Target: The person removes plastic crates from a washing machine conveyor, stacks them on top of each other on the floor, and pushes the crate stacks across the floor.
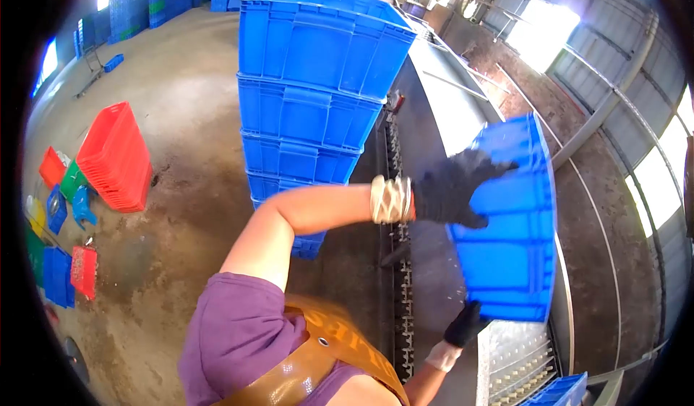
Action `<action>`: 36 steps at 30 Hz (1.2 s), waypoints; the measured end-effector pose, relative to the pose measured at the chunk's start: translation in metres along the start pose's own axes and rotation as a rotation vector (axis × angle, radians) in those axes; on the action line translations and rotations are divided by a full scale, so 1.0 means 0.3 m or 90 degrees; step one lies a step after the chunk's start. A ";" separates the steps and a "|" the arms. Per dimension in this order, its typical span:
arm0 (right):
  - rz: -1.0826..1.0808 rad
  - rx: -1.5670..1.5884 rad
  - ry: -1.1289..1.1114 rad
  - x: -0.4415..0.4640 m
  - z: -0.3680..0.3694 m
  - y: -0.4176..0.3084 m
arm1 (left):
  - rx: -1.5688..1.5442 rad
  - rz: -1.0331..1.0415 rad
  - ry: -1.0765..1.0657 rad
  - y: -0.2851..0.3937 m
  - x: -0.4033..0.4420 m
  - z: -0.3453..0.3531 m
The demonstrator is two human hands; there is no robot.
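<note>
A blue plastic crate (510, 240) is tipped on its side over the metal machine (426, 261), between my two gloved hands. My left hand (463, 189), in a black glove, presses on the crate near its upper end, thumb and fingers spread over its surface. At the crate's lower corner my right hand (466, 324), also black-gloved, grips the edge; its fingertips are partly hidden. To the left of the crate rises a tall stack of blue crates (311, 109), the top one with its opening upward.
Red nested crates (116, 160) stand on the floor at left, near a blue crate (58, 276) and a small red crate (84, 271). A chain (406, 312) runs along the machine's side. Another blue crate (560, 391) shows at bottom right, below a studded conveyor (517, 355).
</note>
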State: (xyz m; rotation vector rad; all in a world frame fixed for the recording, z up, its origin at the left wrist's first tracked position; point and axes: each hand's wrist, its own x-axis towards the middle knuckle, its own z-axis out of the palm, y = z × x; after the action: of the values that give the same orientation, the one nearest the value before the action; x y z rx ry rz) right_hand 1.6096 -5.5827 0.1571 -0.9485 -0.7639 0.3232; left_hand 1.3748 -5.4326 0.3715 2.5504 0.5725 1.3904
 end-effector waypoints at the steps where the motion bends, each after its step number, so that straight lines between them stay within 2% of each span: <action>1: -0.043 -0.032 -0.052 0.063 0.078 -0.048 | 0.004 0.036 0.042 -0.012 0.044 -0.059; 3: -0.130 -0.090 -0.126 0.211 0.247 -0.170 | 0.100 0.123 0.198 -0.025 0.127 -0.190; 4: -0.170 -0.117 -0.147 0.298 0.305 -0.200 | 0.111 0.090 0.194 -0.020 0.168 -0.280; 6: -0.141 -0.084 -0.259 0.460 0.452 -0.296 | 0.174 0.133 0.316 -0.083 0.235 -0.430; 7: -0.139 -0.013 -0.304 0.486 0.573 -0.374 | 0.148 0.063 0.306 -0.089 0.260 -0.528; 8: -0.138 0.059 -0.348 0.514 0.691 -0.442 | 0.247 0.126 0.345 -0.115 0.279 -0.622; 9: -0.172 0.020 -0.406 0.563 0.777 -0.459 | 0.235 0.227 0.475 -0.117 0.270 -0.696; 10: -0.160 0.028 -0.436 0.573 0.874 -0.488 | 0.183 0.193 0.425 -0.112 0.245 -0.779; 11: -0.147 0.035 -0.467 0.583 0.971 -0.517 | 0.219 0.030 0.412 -0.096 0.207 -0.848; 12: -0.084 0.085 -0.470 0.551 1.079 -0.550 | 0.183 0.032 0.435 -0.112 0.174 -0.896; 13: -0.060 0.099 -0.515 0.582 1.176 -0.511 | 0.351 0.012 0.483 -0.169 0.148 -0.956; 14: -0.036 0.114 -0.558 0.609 1.263 -0.458 | 0.254 -0.044 0.373 -0.131 0.103 -1.004; 16: -0.052 0.060 -0.607 0.559 1.411 -0.416 | 0.292 -0.072 0.358 -0.216 0.025 -1.071; 17: -0.105 0.017 -0.610 0.567 1.481 -0.383 | 0.371 -0.170 0.377 -0.434 -0.012 -1.165; 18: -0.158 -0.027 -0.611 0.573 1.544 -0.351 | 0.374 -0.163 0.372 -0.472 -0.038 -1.193; 20: -0.095 0.090 -0.639 0.546 1.642 -0.313 | 0.449 -0.316 0.392 -0.513 -0.067 -1.221; 22: -0.115 0.078 -0.670 0.554 1.702 -0.282 | 0.474 -0.341 0.385 -0.595 -0.080 -1.251; 24: -0.127 -0.016 -0.666 0.595 1.765 -0.211 | 0.491 -0.366 0.377 -0.643 -0.079 -1.273; 26: -0.164 0.019 -0.643 0.565 1.733 -0.225 | 0.368 -0.346 0.378 -0.654 -0.089 -1.251; 27: -0.136 0.043 -0.614 0.558 1.730 -0.196 | 0.295 -0.319 0.377 -0.665 -0.094 -1.247; 28: -0.164 0.024 -0.600 0.555 1.721 -0.183 | 0.400 -0.305 0.369 -0.556 -0.083 -1.182; 29: -0.052 0.070 -0.593 0.462 1.627 -0.253 | 0.441 -0.248 0.395 -0.509 -0.100 -1.132; 31: 0.075 0.140 -0.589 0.400 1.524 -0.106 | 0.489 -0.127 0.473 -0.426 -0.206 -1.024; 32: -0.180 0.011 -0.587 0.354 1.395 -0.045 | 0.509 -0.075 0.517 -0.411 -0.263 -0.966; 33: -0.427 -0.116 -0.508 0.314 1.265 0.019 | 0.534 -0.032 0.561 -0.410 -0.324 -0.911; 36: -0.130 -0.215 -0.666 0.160 0.707 0.097 | 0.589 0.030 0.601 -0.497 -0.445 -0.693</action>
State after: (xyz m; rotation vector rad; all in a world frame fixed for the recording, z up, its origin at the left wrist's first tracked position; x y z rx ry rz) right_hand 1.4945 -5.4105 0.2289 -0.9782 -1.9057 0.5255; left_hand 1.0990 -5.3575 0.3325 2.2094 1.6032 2.8518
